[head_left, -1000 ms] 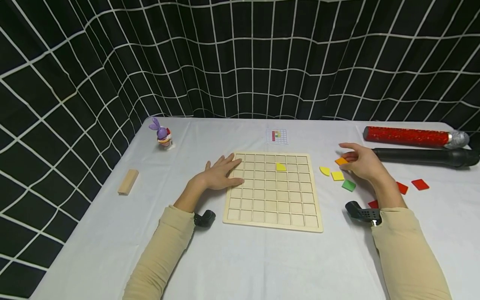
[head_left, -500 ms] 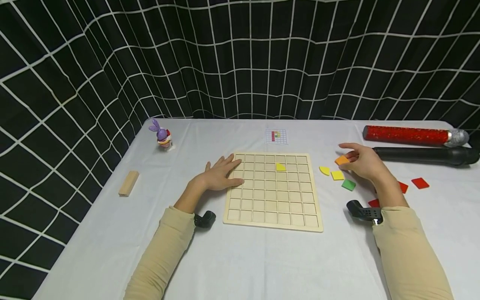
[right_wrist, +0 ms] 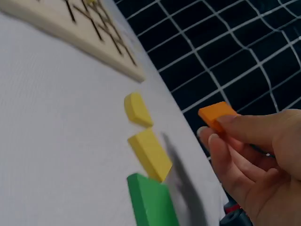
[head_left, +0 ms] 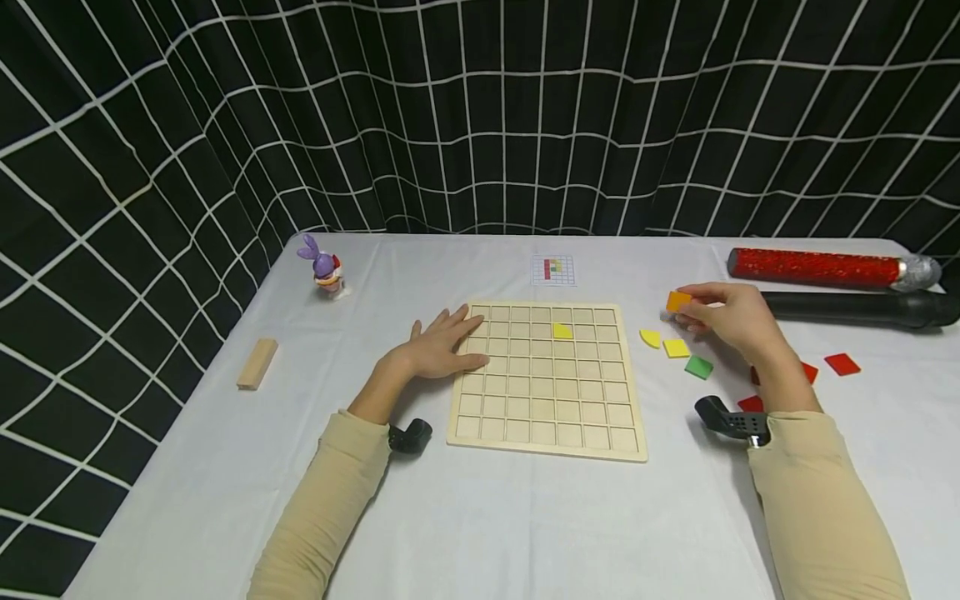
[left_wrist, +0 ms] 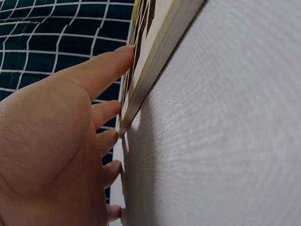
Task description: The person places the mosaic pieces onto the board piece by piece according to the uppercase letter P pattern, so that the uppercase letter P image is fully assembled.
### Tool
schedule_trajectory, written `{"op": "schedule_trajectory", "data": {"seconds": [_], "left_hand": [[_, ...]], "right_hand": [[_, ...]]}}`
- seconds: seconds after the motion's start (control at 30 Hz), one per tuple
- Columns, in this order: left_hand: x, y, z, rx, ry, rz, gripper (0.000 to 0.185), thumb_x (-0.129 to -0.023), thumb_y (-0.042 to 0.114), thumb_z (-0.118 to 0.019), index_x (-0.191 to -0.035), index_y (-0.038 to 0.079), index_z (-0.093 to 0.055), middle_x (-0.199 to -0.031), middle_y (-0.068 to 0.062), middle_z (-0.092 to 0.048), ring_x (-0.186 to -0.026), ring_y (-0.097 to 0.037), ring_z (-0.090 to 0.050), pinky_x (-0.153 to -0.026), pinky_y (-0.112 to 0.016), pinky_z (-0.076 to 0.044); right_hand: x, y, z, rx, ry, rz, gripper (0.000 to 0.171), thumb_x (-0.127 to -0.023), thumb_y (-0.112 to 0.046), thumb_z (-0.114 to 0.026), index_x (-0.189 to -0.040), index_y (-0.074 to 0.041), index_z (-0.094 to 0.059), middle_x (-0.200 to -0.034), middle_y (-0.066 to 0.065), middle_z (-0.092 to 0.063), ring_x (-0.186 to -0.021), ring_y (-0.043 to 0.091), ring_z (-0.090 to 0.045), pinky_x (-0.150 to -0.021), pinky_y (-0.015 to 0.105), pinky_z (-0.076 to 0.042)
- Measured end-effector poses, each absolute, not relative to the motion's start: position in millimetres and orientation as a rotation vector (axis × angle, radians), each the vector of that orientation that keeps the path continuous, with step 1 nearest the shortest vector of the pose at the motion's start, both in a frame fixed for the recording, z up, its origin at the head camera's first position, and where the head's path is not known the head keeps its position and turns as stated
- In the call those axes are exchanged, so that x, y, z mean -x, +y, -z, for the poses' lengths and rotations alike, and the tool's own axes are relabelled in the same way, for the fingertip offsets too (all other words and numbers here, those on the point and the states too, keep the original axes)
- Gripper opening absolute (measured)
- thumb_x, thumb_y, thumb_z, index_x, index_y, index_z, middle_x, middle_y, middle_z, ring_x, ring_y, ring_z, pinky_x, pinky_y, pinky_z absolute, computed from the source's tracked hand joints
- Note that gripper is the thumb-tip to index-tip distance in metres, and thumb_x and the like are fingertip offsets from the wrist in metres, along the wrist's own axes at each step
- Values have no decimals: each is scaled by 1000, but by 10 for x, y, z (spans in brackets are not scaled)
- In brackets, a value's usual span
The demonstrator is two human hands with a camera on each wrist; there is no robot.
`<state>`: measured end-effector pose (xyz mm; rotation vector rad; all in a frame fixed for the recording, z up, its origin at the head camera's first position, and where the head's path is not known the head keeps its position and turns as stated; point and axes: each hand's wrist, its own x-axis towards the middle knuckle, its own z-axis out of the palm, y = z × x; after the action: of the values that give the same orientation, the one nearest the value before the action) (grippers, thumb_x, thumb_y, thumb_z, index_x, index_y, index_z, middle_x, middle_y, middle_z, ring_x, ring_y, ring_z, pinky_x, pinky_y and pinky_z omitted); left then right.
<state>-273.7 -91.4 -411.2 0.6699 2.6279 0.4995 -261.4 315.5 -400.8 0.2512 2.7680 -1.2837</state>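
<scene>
Fingers: right hand (head_left: pixel 731 321) pinches orange tile (head_left: pixel 678 301), left hand (head_left: pixel 438 346) flat | white tablecloth (head_left: pixel 487 517) (black grid curtain (head_left: pixel 450 117) behind)

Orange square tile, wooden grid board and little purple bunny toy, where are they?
orange square tile (head_left: pixel 678 301), head view, on its top face.
wooden grid board (head_left: pixel 547 421), head view, on a bare cell near its front edge.
little purple bunny toy (head_left: pixel 326 268), head view, on its body.

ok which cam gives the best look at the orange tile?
Right wrist: the orange tile fills the frame close up, pinched at the fingertips of the right hand and clear of the table. The head view shows the tile small, partly covered by fingers. The left wrist view misses it entirely.
</scene>
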Motion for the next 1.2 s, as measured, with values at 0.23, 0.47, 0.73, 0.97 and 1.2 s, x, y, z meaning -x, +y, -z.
{"op": "schedule_trajectory", "data": {"seconds": [0.23,0.47,0.73,0.97,1.2], "left_hand": [[2741,-911,4114,-657,2639,-484,76,-94,55,-48,-154,20,-19,-159,-5,-3,-144,-29,1,-108,-60,6],[2742,-920,4118,-650,2644,-495,76,-94,55,-49,-154,20,-19,-159,-5,-3,-144,-29,1,-108,-60,5],[2750,-912,4115,-658,2646,-473,75,-94,55,-49,-154,20,-20,-159,-5,-4,-144,-29,-1,-109,-60,4],[2760,-917,4101,-656,2652,-449,75,-94,54,-49,-154,19,-20,-159,-6,-5,-144,-30,-2,-109,-60,2],[2775,-911,4105,-662,2658,-447,75,-93,55,-49,-154,19,-21,-159,-4,-6,-144,-29,-2,-109,-60,1]], "right_hand": [[2779,3274,4159,-205,2708,1567,54,-91,-41,-63,-134,-9,-56,-115,13,-63,-87,14,-65,-70,12,-48],[2708,3083,4019,-129,2606,1703,54,-92,-33,-65,-135,-3,-53,-115,13,-61,-90,14,-65,-75,17,-51],[2594,2810,3880,-60,2509,1737,48,-96,-22,-59,-135,4,-48,-122,20,-54,-92,12,-64,-79,18,-50],[2589,2613,3911,-64,2377,1815,50,-94,-19,-62,-134,6,-47,-116,14,-59,-88,8,-65,-82,23,-51],[2589,2426,3928,-14,2261,1871,47,-94,-10,-61,-133,11,-46,-106,8,-63,-86,9,-67,-80,26,-53]]}}
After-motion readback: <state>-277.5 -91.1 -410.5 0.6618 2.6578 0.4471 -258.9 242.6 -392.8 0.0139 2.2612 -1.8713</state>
